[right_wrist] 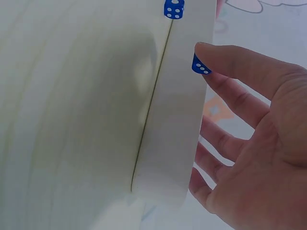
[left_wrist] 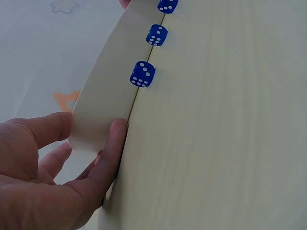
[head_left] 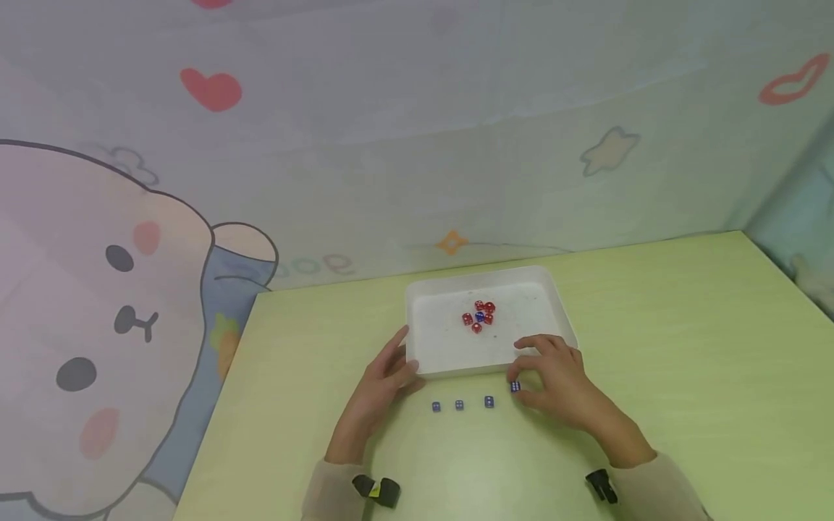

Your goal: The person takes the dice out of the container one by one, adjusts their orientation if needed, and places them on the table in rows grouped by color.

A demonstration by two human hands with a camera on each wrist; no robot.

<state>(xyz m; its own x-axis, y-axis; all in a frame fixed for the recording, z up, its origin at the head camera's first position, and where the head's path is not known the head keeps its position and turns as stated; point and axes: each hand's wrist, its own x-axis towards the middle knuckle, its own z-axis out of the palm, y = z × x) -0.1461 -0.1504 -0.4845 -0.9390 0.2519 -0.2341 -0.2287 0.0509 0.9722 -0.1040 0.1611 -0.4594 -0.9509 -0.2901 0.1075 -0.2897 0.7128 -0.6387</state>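
Note three blue dice at six to seven o'clock from the tray. Pinching a fourth die at five, right hand; gripping tray corner at eight, left hand. Probably sorting colours; next, perhaps release in line. Farther, see red dice around a fifth blue die inside.

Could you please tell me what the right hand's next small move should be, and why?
Probably, the right hand should set its pinched blue die on the table, since three blue dice already lie in a row there, in front of the tray.
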